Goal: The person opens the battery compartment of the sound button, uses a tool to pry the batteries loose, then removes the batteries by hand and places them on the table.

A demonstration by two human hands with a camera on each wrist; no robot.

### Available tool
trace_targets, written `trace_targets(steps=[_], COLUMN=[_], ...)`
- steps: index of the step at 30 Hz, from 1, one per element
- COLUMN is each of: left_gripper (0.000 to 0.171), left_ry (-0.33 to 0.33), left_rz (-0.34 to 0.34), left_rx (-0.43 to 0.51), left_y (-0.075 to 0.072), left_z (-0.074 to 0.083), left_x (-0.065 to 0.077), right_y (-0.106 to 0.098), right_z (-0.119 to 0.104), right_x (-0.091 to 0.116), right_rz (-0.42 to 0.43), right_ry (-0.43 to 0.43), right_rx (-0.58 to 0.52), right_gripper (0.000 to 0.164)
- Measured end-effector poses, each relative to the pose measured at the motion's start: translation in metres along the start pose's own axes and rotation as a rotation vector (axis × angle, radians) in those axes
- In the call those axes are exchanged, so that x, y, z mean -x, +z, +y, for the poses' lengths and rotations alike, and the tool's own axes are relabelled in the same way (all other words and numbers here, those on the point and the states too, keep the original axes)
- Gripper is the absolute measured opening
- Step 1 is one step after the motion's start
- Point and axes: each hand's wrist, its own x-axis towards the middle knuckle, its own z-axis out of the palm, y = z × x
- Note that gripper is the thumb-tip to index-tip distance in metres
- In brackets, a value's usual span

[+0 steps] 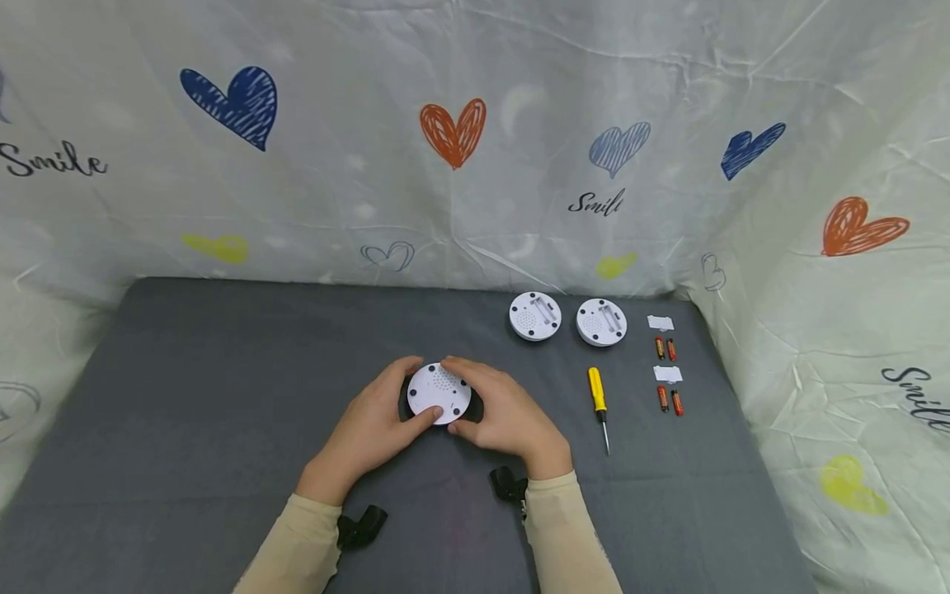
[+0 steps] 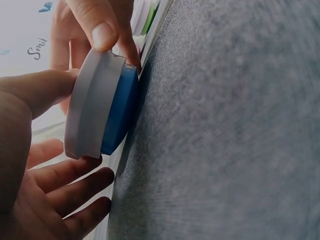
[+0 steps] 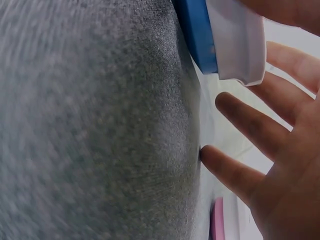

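Observation:
Both hands hold a round white device (image 1: 439, 393) low over the grey cloth, near the middle of the table. Its upward face has speaker holes and small dark feet; a blue part (image 2: 121, 110) lies beneath the white body, facing the cloth. My left hand (image 1: 380, 419) grips the left side, its thumb on the near rim and fingers under and around the edge. On the opposite side my right hand (image 1: 508, 408) holds the rim between thumb and forefinger. In the right wrist view, its other fingers (image 3: 255, 122) spread out beside the device.
Two similar round devices (image 1: 535, 316) (image 1: 601, 322) lie at the back right with battery slots exposed. A yellow-handled screwdriver (image 1: 597, 390) lies right of my hands. Farther right are two white battery covers (image 1: 660, 322) (image 1: 668, 374) and several small batteries (image 1: 663, 399). A printed curtain (image 1: 334, 165) hangs behind the table.

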Motion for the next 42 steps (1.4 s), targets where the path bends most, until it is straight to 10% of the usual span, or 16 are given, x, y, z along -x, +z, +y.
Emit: trace_targets(steps=[28,42], left_gripper=[0.100,0.100], left_ry=[0.035,-0.053], left_rz=[-0.115,-0.142], left_rx=[-0.024,0.063], left_y=[-0.012,-0.005], left_z=[-0.006,-0.014], left_x=[-0.011,-0.001], right_y=[-0.010,-0.003], right_z=[0.005,0.002], right_x=[-0.007,0.000], right_rz=[0.007,-0.004], right_ry=[0.050,0.017], right_rx=[-0.035,-0.053], right_gripper=[0.088,0.084])
